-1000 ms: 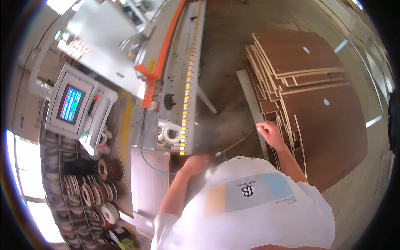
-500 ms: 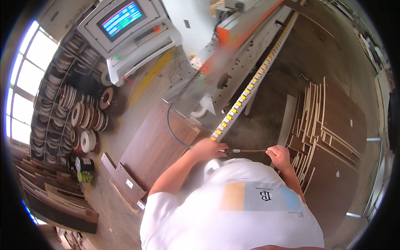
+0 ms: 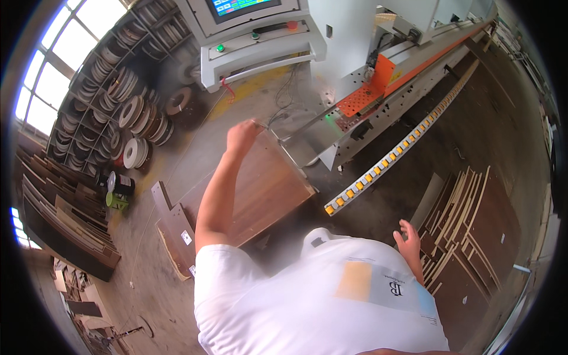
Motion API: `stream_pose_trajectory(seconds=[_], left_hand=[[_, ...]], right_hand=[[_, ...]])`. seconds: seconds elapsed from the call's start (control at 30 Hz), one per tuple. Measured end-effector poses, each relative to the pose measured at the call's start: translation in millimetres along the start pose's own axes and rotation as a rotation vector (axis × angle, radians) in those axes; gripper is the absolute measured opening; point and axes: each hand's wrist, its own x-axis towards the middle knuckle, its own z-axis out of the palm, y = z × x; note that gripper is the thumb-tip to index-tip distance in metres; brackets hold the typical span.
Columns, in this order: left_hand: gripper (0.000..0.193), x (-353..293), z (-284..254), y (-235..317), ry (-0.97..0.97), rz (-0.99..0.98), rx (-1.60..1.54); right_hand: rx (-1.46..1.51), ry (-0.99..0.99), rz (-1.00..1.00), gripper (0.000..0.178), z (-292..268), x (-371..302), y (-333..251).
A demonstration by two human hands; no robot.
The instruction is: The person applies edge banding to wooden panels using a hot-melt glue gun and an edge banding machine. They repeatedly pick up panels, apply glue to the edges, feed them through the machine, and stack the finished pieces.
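While your left arm reaches forward, your left hand (image 3: 242, 136) shows at the far end of a brown wooden board (image 3: 269, 189), its fingers bunched close together. Something thin and dark shows at your fingertips, too small to name, and whether you are gripping it cannot be told. Nor can it be told whether your hand touches the board, which lies in front of you, between your left forearm and the rail (image 3: 378, 170) with yellow rollers. Your right hand (image 3: 408, 241) is empty, fingers loosely spread and thumb apart, near the stack of brown panels (image 3: 491, 219) on your right. Your two hands are well apart.

Beyond the board's far right edge sits a metal plate (image 3: 310, 141), and past it the machine carries an orange guard (image 3: 384, 74). Ahead of your left hand stands the control panel (image 3: 260, 53), with its lit screen (image 3: 242, 8) cut off by the top of the view and a red button (image 3: 292, 25) on the right. To your left, rolls of tape (image 3: 136, 152) fill a rack, and narrow boards (image 3: 174, 216) with white labels lie just beside your upper arm.
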Motion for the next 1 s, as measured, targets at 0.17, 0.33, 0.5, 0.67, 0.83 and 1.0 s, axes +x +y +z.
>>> stream_pose_trajectory(seconds=[0.17, 0.33, 0.5, 0.67, 0.83, 1.0], left_hand=[[0.026, 15.1, -30.4, -62.5, 0.388, -0.260, -0.139], [0.029, 39.3, -23.9, -108.9, 0.542, -0.313, -0.338], [0.029, 73.4, -1.3, -120.4, 0.568, -0.329, -0.474], [0.034, 111.1, 22.4, -112.4, 0.520, -0.420, -0.562], [0.044, 119.8, 53.0, -123.6, 0.471, -0.641, -0.527], [0.047, 143.2, 76.5, -81.9, 0.437, -0.697, -0.606]], right_hand=[[0.098, -0.115, 0.289, 0.050, 19.1, -46.4, 84.8], [0.285, -0.153, 0.533, 0.047, 31.7, -101.0, 158.4], [0.220, -0.167, 0.657, 0.047, 37.2, -142.6, 161.1], [0.206, -0.146, 0.718, 0.046, 46.2, -166.8, 160.4], [0.208, -0.151, 0.748, 0.045, 49.9, -170.6, 158.1], [0.214, -0.084, 0.844, 0.045, 50.2, -199.4, 150.9]])
